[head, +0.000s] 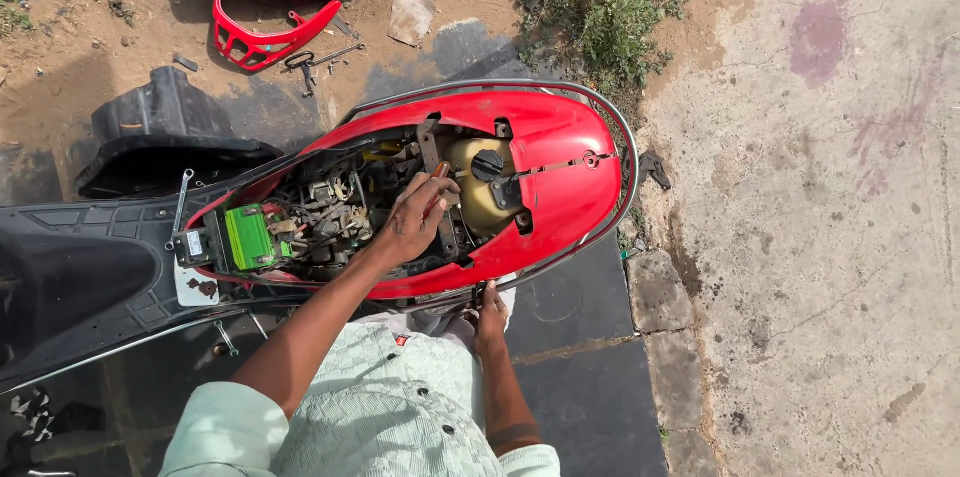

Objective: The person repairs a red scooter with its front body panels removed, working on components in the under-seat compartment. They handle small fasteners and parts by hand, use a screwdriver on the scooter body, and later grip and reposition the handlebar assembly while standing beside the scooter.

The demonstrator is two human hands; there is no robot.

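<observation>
Inside the open red scooter body [560,152], left hand [412,227] clamped on an orange-handled tool [438,177]; right hand [489,317] gripping the lower rim, fingers closed. Risk: tool slipping into wiring.

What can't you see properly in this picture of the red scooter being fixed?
Head view only:
- The tool tip: the left hand grips an orange-handled tool, and the hand hides its working end.
- What the right hand pinches: hidden under the red scooter body edge.
- The engine parts: too small and tangled to tell apart.
- The scooter front: cut off by the left edge.
</observation>
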